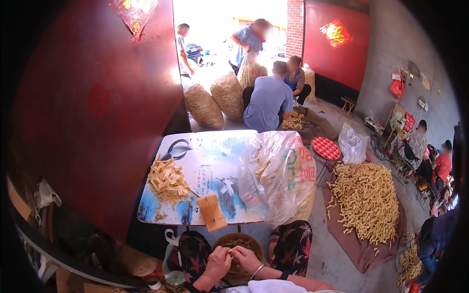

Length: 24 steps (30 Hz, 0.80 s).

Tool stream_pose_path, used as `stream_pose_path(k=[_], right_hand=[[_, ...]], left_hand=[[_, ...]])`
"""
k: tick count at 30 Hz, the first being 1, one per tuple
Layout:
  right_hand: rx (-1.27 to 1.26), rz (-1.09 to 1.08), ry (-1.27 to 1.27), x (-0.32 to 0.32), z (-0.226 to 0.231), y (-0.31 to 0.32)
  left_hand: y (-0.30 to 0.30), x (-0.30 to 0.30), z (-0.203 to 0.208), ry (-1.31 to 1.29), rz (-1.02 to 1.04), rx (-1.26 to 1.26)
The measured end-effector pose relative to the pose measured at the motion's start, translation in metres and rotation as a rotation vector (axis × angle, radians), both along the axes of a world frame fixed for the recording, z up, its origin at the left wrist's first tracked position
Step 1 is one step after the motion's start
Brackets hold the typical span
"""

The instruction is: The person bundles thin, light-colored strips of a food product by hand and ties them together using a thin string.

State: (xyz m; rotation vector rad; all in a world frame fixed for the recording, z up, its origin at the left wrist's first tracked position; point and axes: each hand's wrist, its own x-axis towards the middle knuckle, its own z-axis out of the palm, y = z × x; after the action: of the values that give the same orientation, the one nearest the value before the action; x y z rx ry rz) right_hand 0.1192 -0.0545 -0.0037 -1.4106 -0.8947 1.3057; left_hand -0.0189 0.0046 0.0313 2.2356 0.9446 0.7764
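Note:
Over a round brown basin [259, 247] between my knees, my left hand [218, 262] and my right hand [246, 259] meet with their fingertips pinched together. Whatever they pinch is too small and too hidden to make out. Tan scraps [238, 241] lie in the basin below the fingers. Just beyond stands a painted table [207, 146] with a heap of flat tan strips [168, 180] on its left part. A folded tan piece of cardboard or wood [212, 212] overhangs the table's near edge. A clear plastic bag [273, 171] with tan pieces in it covers the right end.
Right of the table, a big pile of knobbly tan pieces [366, 200] lies on a brown cloth [364, 261]. A red-topped stool [326, 148] stands near a clear bag [352, 142]. Full sacks [202, 106] and several people [268, 100] are by the doorway; other people sit at far right.

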Motion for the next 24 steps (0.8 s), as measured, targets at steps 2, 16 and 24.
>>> stream_pose_path(k=[2,16,24], right_hand=[[-0.040,-0.026,0.159,0.002,-0.020,0.000],[0.146,0.021,0.138,0.005,-0.016,0.004],[0.020,0.043,-0.301,0.004,0.043,-0.007]], left_hand=[[-0.002,0.000,0.005,-0.044,-0.030,-0.134],[-0.017,0.002,0.002,-0.232,0.098,-0.398],[0.001,-0.009,-0.010,-0.333,0.161,-0.510]])
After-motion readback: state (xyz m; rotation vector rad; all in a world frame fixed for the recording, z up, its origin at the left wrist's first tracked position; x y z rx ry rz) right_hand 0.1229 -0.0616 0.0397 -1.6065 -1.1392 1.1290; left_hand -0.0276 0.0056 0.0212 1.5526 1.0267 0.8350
